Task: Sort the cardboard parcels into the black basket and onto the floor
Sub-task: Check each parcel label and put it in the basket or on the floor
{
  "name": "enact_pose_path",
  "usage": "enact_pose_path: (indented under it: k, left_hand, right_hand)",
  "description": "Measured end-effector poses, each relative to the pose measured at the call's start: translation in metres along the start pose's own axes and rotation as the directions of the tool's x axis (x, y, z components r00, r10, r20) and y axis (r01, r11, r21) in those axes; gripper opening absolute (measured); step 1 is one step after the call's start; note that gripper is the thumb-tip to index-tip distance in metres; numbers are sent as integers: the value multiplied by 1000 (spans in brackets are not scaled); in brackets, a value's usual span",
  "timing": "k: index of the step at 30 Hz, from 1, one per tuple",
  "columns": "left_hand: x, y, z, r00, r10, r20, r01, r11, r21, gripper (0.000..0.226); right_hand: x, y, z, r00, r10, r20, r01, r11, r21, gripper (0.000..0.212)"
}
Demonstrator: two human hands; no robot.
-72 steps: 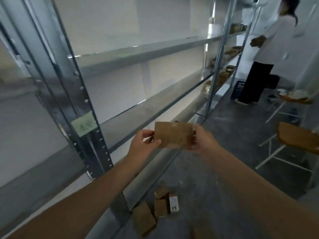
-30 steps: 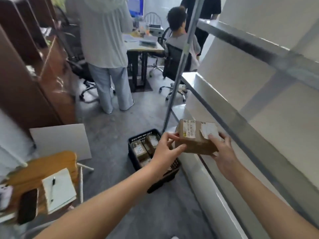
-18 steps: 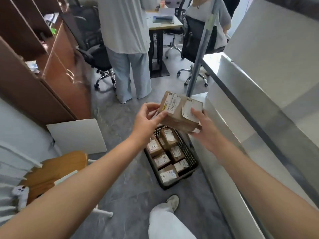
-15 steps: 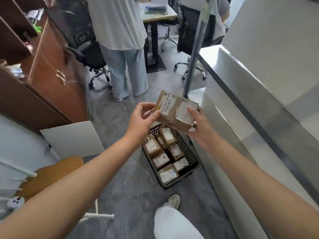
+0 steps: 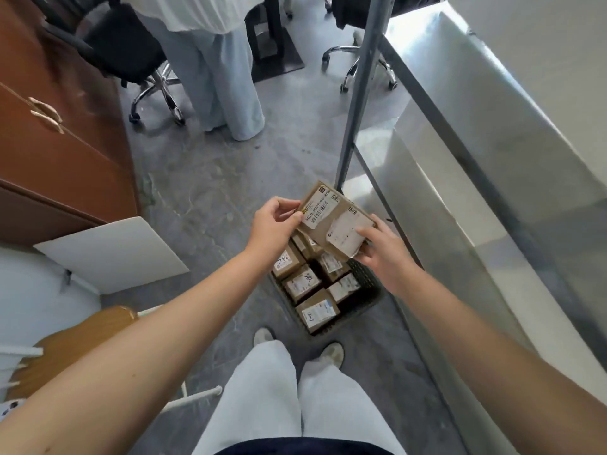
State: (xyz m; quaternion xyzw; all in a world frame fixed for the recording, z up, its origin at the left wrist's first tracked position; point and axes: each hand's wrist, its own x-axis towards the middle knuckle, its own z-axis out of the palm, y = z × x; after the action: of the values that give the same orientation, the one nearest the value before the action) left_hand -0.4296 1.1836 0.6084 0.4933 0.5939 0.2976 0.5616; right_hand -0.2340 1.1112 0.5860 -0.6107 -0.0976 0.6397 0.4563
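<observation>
Along the right side runs one metal shelving unit (image 5: 476,133), its single grey upright post (image 5: 356,103) planted on the grey floor (image 5: 203,178). Opposite, at the left, stands one brown wooden cabinet (image 5: 49,133). Beyond it one person in pale trousers (image 5: 226,80) stands between two wheeled office chairs: a black chair (image 5: 124,50) to the left and a second chair (image 5: 361,67) of which only the chrome base shows clearly. One white board (image 5: 111,254) lies tilted below the cabinet, and one wooden seat (image 5: 65,349) sits at the lower left.

One black basket (image 5: 368,287) rests on the floor just beside the shelving, ahead of the wearer's two shoes. Six small parcels (image 5: 300,284) show labelled tops inside it, packed side by side; whether more lie under the raised one cannot be told.

One cardboard parcel (image 5: 328,208) is held in the air over the basket's far end, tilted, with two white labels facing up. Both hands clamp it: the left hand (image 5: 274,226) pinches its upper-left edge between thumb and fingers, and the right hand (image 5: 382,252) grips its lower-right corner, thumb pressed on the larger label and fingers underneath.
</observation>
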Motion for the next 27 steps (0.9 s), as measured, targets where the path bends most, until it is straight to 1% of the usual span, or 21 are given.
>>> enact_pose_path:
  k: [2,5,7,9,11,13,15,17,19,21,24,26,27]
  left_hand:
    - [18,-13,6,1000,-30,8,30,999,33,15]
    - [48,-30,13,998,-43,42,39,995,89,20]
    - [73,-49,18,995,-43,93,29,989,148,22]
    - [100,-74,23,981,-73,178,25,966,258,25]
    - [127,-110,29,956,-138,257,37,931,363,28]
    - [150,-148,35,911,-250,329,84,891,446,30]
    - [171,-189,39,872,-331,361,112,852,511,34]
    - [191,-228,43,854,-365,371,94,810,579,37]
    - [210,-265,47,848,-381,369,79,778,623,39]
    - [227,-310,54,823,-423,380,78,746,661,41]
    - [240,-375,65,782,-476,402,22,666,746,42]
    - [241,-414,72,758,-513,403,-16,603,797,42]
    - [241,-431,75,750,-533,392,-29,565,824,43]
  right_hand:
    - [15,10,-3,998,49,-44,-49,999,11,61]
    - [41,28,-3,992,109,-63,-108,994,19,59]
    - [60,40,-4,984,142,-112,-138,990,39,57]
    - [81,58,-6,966,182,-185,-167,982,93,56]
    - [105,89,-13,933,241,-267,-210,967,142,54]
    - [134,124,-16,901,300,-314,-265,952,152,43]
    - [167,160,-20,873,365,-325,-340,931,132,41]
    - [199,193,-22,848,405,-342,-391,914,112,38]
    - [229,223,-26,830,431,-355,-427,899,93,41]
    - [260,258,-33,824,436,-361,-445,893,61,45]
    - [299,313,-43,807,472,-354,-499,867,17,48]
    - [319,350,-46,778,522,-349,-570,820,-44,57]
    - [327,366,-47,764,542,-349,-602,794,-85,67]
